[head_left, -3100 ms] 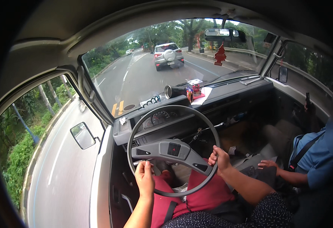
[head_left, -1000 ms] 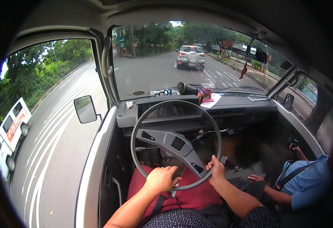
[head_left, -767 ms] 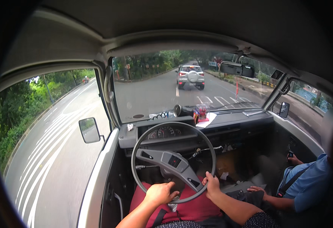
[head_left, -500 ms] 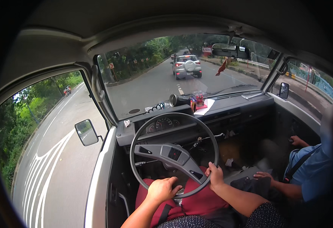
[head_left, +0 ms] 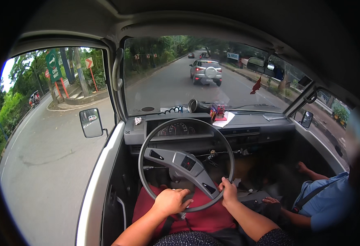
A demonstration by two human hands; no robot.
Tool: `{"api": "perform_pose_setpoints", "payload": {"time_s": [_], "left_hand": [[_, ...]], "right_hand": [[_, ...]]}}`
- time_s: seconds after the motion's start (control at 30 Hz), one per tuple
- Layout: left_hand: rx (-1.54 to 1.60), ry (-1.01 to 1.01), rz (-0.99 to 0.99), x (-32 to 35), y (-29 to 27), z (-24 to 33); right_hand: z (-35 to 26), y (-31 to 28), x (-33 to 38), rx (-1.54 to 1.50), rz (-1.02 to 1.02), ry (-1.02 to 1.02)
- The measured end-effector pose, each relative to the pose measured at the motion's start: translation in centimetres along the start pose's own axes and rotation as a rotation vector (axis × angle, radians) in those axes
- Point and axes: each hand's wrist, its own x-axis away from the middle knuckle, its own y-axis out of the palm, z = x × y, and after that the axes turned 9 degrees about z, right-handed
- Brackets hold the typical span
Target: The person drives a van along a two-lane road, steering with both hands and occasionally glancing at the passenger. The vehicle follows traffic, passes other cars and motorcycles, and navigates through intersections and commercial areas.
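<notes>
The steering wheel sits before the dashboard, turned off centre; the left hand is clenched on its lower rim; the right hand grips the rim at lower right; a silver car runs ahead; both hands sit low and close together, so a sudden correction could come late.
</notes>
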Motion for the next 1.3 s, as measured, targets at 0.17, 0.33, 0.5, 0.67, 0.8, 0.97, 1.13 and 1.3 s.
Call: {"api": "perform_pose_setpoints", "payload": {"time_s": [0.17,0.33,0.5,0.67,0.8,0.97,1.13,1.3], "left_hand": [[0.020,0.024,-0.010,0.1,0.3,0.6],[-0.006,0.032,-0.060,0.0,0.5,1.4],[0.055,0.029,-0.014,0.1,1.1,1.6],[0.048,0.068,0.000,-0.2,0.9,1.7],[0.049,0.067,-0.033,-0.4,0.7,1.8],[0.081,0.093,-0.035,-0.7,0.5,1.9],[0.090,0.113,-0.020,-0.3,0.6,2.5],[0.135,0.087,-0.046,-0.3,0.9,3.1]], "right_hand": [[-1.0,0.0,-0.9,0.061,-0.040,-0.063],[-1.8,0.2,-2.0,0.068,-0.071,-0.066],[-1.2,-0.1,-2.2,0.030,-0.074,-0.051],[-1.5,0.3,-2.2,0.027,-0.104,-0.050],[-1.6,0.2,-1.9,0.037,-0.080,-0.038],[-2.2,0.6,-2.6,0.061,-0.094,-0.065],[-2.7,0.5,-3.2,0.081,-0.101,-0.071],[-3.1,0.4,-4.1,0.113,-0.111,-0.085]]}}
